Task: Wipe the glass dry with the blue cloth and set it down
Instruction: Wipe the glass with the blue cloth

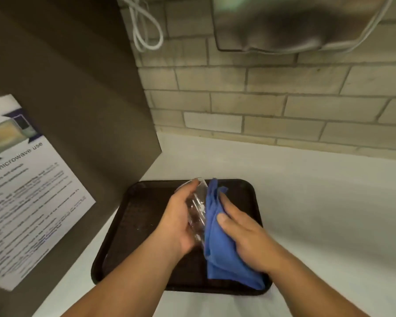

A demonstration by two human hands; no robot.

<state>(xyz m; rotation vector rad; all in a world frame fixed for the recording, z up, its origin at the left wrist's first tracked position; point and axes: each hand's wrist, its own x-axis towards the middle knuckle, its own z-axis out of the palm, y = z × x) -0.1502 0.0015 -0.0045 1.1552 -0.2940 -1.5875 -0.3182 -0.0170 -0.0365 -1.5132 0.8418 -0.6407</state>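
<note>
Two bare forearms enter from the bottom edge of your view and converge above a dark tray (133, 216). Your left hand (178, 225) is turned palm inward, fingers curled around the clear glass (196, 211) and clamped on its left side; the thumb is hidden behind the glass. Your right hand (245, 236) lies palm-flat against the blue cloth (220, 248), fingers extended and close together, pressing the cloth onto the right side of the glass. The cloth hangs down past your right wrist and covers part of the tray's near right corner. The glass is held tilted above the tray; its outline is blurred and its base is hard to make out. The tray rests on a white counter (318, 213). At left, a brown panel carries a printed notice (21, 191), cut off by the frame edge. Beyond the counter stands a tiled wall (284, 99), with a white cable (144, 26) hanging at top.
</note>
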